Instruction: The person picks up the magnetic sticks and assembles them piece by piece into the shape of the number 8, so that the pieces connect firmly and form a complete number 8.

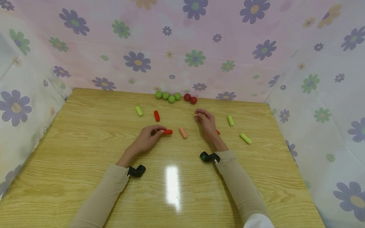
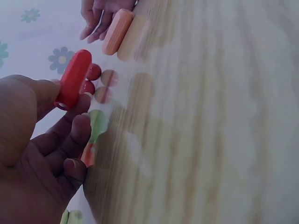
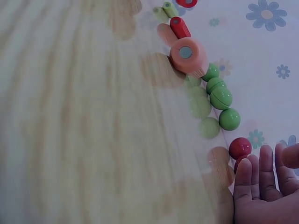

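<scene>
My left hand point(image 1: 146, 137) pinches a short red stick point(image 1: 168, 131) with rounded ends between thumb and fingertips. The left wrist view shows that red stick point(image 2: 74, 79) tilted, its other fingers loosely bent below. A peach stick point(image 1: 183, 133) lies on the table just right of it. My right hand point(image 1: 206, 122) holds nothing; its fingers are relaxed, close to two red balls point(image 1: 193, 100). Another red stick point(image 1: 218, 132) is partly hidden behind the right wrist. In the right wrist view the fingers of the right hand point(image 3: 268, 191) extend beside a red ball point(image 3: 240, 147).
Several green balls point(image 1: 171, 99) line the table's back edge. A yellow-green stick point(image 1: 139, 111) and a red stick point(image 1: 156, 116) lie back left. Two more yellow-green sticks point(image 1: 230, 120) lie on the right. A flowered cloth point(image 1: 154, 38) stands around the wooden table point(image 1: 85, 126).
</scene>
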### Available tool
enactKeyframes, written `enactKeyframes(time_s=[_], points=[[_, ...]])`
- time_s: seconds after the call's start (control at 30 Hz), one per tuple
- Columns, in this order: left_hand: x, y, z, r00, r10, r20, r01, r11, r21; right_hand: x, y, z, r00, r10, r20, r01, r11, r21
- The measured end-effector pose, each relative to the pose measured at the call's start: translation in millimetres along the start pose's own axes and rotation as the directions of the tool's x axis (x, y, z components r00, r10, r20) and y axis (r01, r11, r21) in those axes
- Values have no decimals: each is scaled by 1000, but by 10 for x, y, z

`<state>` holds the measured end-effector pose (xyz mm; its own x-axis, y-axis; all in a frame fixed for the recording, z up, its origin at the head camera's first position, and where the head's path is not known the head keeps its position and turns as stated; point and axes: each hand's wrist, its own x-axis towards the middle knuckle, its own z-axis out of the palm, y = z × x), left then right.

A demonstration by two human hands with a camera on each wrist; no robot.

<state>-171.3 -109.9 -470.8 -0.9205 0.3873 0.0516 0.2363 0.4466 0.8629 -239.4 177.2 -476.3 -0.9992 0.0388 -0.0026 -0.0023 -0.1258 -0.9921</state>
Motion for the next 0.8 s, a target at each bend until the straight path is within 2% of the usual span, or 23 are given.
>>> enactKeyframes(time_s=[0.3, 0.47, 0.8], points=[[50, 8, -8, 997, -5, -73, 2, 999, -44, 83, 14, 15, 999, -2, -35, 2, 1000, 14], [101, -23, 12, 994, 8, -107, -17, 997, -74, 122, 24, 18, 999, -38, -26, 38, 999, -26], [210, -41, 69, 996, 15, -92, -31, 983, -180, 211, 11, -7, 990, -139, 10, 139, 983, -118]])
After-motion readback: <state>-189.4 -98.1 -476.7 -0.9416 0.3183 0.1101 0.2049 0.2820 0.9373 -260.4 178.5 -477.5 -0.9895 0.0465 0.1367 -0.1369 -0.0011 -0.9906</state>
